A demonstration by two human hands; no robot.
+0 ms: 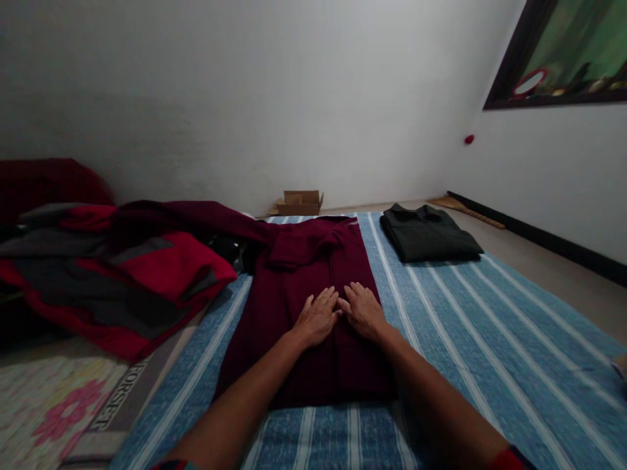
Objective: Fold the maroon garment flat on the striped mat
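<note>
Striped blue cloth [450, 326] is spread below a pale wall [294, 98], and on it a maroon garment [289, 287] is laid out, one sleeve [210, 215] draped leftward across a red-and-grey jacket [166, 267]. Both hands, the left hand [317, 318] and the right hand [363, 310], are laid palm down on the garment, fingers extended, with nothing gripped. If they were pushed forward, the fabric could be rucked into creases; if the garment were pulled rightward, the jacket could be dragged along by the sleeve. A dark folded garment [431, 238] is set well apart and is less likely to be disturbed. The sleeve's far end is lost among the jacket's folds, a black item [228, 251] beside it cannot be identified, and an object [620, 372] is cut off at the right edge.
</note>
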